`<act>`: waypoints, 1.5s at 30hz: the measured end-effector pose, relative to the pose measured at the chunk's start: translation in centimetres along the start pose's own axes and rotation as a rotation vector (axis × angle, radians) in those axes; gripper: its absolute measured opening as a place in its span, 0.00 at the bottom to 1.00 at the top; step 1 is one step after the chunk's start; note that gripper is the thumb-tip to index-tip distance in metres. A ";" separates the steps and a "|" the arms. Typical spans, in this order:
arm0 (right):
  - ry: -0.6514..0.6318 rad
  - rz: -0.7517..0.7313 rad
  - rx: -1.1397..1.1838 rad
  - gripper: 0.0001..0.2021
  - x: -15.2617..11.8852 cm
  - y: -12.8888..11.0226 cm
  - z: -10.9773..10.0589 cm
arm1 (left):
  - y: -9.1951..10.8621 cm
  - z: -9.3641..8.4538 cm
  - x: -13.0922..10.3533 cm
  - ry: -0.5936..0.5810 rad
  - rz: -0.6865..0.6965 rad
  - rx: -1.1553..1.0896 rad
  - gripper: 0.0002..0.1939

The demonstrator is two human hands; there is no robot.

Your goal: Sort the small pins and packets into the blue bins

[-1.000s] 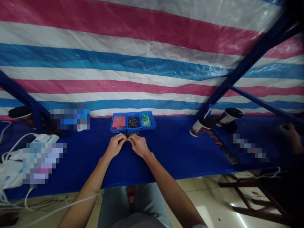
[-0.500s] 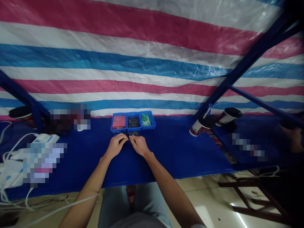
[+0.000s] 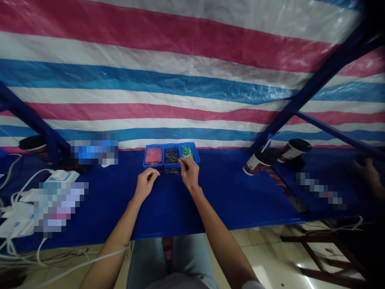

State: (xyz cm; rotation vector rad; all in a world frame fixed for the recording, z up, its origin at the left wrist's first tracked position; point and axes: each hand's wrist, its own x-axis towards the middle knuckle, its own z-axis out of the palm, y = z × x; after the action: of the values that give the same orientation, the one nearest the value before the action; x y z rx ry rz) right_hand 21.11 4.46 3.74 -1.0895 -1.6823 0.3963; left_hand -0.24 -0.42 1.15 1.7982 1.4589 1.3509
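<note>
Three small blue bins stand side by side near the back of the blue table. The left bin (image 3: 144, 162) has flat pink-red pieces (image 3: 153, 155), the middle one thin dark metal pieces (image 3: 171, 155) like screws or pins, and the right one small green pieces (image 3: 187, 151). Several more dark pieces (image 3: 170, 171) lie in a loose pile before the bins. My left hand (image 3: 145, 182) is pinched just left of that pile; anything between its fingertips is too small to make out. At the front edge of the right bin, my right hand (image 3: 190, 172) has its fingers together, their tips partly hidden.
White power strips and cables (image 3: 18, 218) crowd the table's left end. Two dark-lidded cups, the nearer one (image 3: 255, 162) with something sticking up, stand on the right near a slanted blue post (image 3: 279, 116). Another person's hand (image 3: 371, 174) shows at the far right.
My hands were close together in front of the pile. The right has moved right and up to the green pieces' bin; the left stays nearly in place. The view has shifted slightly.
</note>
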 end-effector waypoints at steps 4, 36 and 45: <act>-0.093 0.010 -0.170 0.14 2.3 0.4 0.9 | -0.3 0.1 -0.1 0.004 -0.026 0.007 0.14; -0.432 -0.130 -0.075 0.06 -3.5 0.7 -0.4 | 0.1 0.6 -0.3 -0.241 -0.033 0.112 0.13; -0.501 -0.162 -0.129 0.08 -4.1 -0.4 0.4 | 0.3 0.6 -0.2 -0.302 0.047 0.138 0.15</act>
State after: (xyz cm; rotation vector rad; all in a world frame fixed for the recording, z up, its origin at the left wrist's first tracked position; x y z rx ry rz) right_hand 20.75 1.00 1.52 -0.9876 -2.2485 0.4893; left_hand 0.48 -0.61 1.05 2.0322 1.3800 0.9660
